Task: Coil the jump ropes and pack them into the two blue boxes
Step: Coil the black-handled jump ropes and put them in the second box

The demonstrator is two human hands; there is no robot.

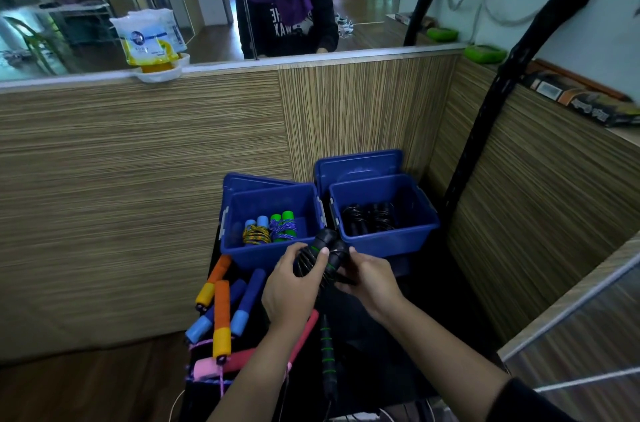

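1. both forearms reach in from the bottom edge, the right one with a dark sleeve near the elbow, and meet over a dark surface just in front of the boxes.
2. left hand (289, 286) has its fingers and thumb curled round the black coiled jump rope (320, 260), thumb lying across the wound turns.
3. right hand (372, 278) grips the same bundle from the other side, fingers wrapped under it and thumb up against the black handles with their green rings.
4. neither hand is spread wide; both are closed snugly about the bundle, which sits just before the near rims of the two boxes, between them.
5. below the hands a loose black handle with green rings (327, 352) lies lengthwise on the dark surface.
6. to its left lie foam-handled ropes in a heap: orange and yellow handles (221, 317), blue handles (247, 300), and a pink and red one (235, 362).
7. left blue box (263, 257) holds two coiled ropes with blue and green handles, standing side by side.
8. right blue box (384, 243) holds black coiled ropes; a blue lid (358, 163) leans behind it against the wood-grain partition.
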